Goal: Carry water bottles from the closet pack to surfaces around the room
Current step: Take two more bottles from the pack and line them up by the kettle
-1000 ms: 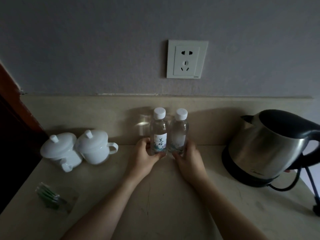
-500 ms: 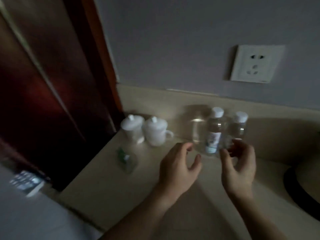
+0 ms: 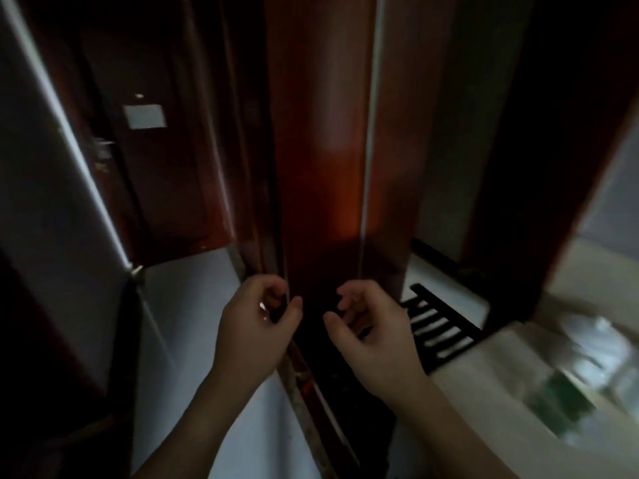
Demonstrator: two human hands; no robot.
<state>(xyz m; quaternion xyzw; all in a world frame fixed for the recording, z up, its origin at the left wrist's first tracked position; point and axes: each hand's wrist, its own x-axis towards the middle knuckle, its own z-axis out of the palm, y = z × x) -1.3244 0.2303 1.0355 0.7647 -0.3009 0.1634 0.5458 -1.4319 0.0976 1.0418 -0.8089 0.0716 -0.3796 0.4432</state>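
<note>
My left hand [image 3: 257, 316] and my right hand [image 3: 373, 326] hang side by side in front of me, both empty, fingers curled loosely and apart. They are in front of a dark reddish wooden closet panel [image 3: 321, 150] with a pale vertical strip. No water bottle is in view. The stone counter [image 3: 491, 371] shows only at the lower right edge, blurred.
A dark wooden door [image 3: 155, 160] with a white plate and a metal handle stands at the left. Pale floor [image 3: 193, 299] runs between the door and the closet. A black slatted rack [image 3: 435, 326] lies low beside the counter. A blurred clear packet with green [image 3: 560, 392] lies on the counter.
Both hands let go of the two bottles on the counter and drew back. The view swung left, away from the counter, to the closet panel and the door.
</note>
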